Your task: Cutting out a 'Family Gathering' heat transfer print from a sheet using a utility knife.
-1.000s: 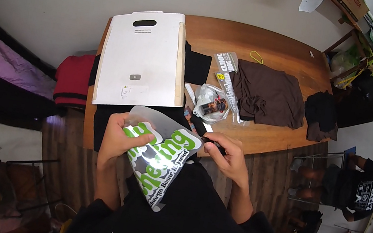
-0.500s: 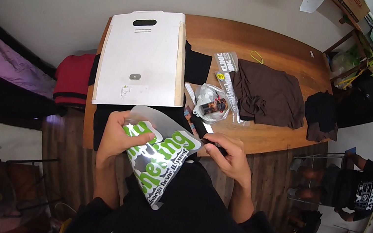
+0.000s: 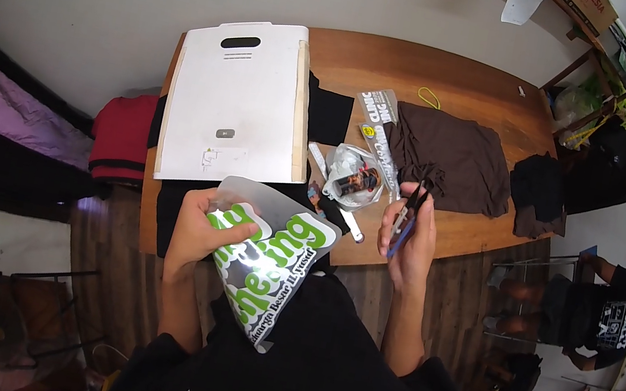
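My left hand (image 3: 197,230) pinches a clear transfer film (image 3: 266,271) near its upper left, thumb across the front. The sheet carries green and black lettering with white outlines, and its lower point hangs before my black shirt. Apart from the film, my right hand (image 3: 415,243) is raised over the table's front edge, palm up. It holds small snips (image 3: 406,224) with dark tips and a blue side, the tips pointing away from me; whether the blades are apart is hard to see. Beyond them lies folded brown fabric (image 3: 454,157).
A large white panel (image 3: 249,109) with an oval slot lies on black fabric on the wooden table (image 3: 428,65). A white plastic bag (image 3: 354,176), printed film strips (image 3: 377,106) and dark folded cloth (image 3: 539,185) lie to the right. A person (image 3: 595,304) is at far right.
My right hand has moved right, away from the film's corner, and turned palm up with the snips in it. The left hand and film have stayed nearly in place.
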A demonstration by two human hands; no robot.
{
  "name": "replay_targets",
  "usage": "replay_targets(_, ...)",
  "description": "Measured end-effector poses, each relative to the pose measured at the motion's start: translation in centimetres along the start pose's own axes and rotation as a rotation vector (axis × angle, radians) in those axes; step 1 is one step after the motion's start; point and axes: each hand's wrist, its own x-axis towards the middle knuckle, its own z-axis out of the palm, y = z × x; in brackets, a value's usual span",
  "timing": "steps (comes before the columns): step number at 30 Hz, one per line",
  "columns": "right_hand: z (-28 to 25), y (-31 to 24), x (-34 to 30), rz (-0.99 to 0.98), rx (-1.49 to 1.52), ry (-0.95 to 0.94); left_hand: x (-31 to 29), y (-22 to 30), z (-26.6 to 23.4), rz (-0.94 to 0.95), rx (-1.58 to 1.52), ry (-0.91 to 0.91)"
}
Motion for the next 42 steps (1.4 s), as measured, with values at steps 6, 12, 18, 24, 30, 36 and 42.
replay_targets(6,-2.3,2.4,-0.4,0.173,0.018,-0.066,0.1,-0.5,0.2,-0.023,-0.018,0.012)
replay_targets(12,-1.0,1.4,-1.0,0.104,-0.241,-0.206,0.1,-0.3,0.2,-0.027,-0.012,-0.005)
replay_targets(18,-1.0,0.9,-1.6,-0.104,-0.458,-0.473,0.0,-0.1,0.4,-0.005,0.004,-0.016)
replay_targets(24,-0.1,-0.5,-1.7,-0.285,-0.733,-0.484,-0.2,0.1,0.3,-0.019,-0.005,-0.017)
replay_targets(30,0.3,-1.6,-1.8,-0.278,-0.826,-0.504,-0.3,0.4,0.3,-0.004,-0.006,-0.016)
replay_targets(36,0.8,-1.9,-1.9,-0.319,-0.848,-0.496,-0.2,0.4,0.3,-0.007,0.0,-0.029)
replay_targets(42,0.4,-1.2,-1.9,-0.308,-0.826,-0.492,-0.2,0.4,0.4,0.002,-0.004,-0.028)
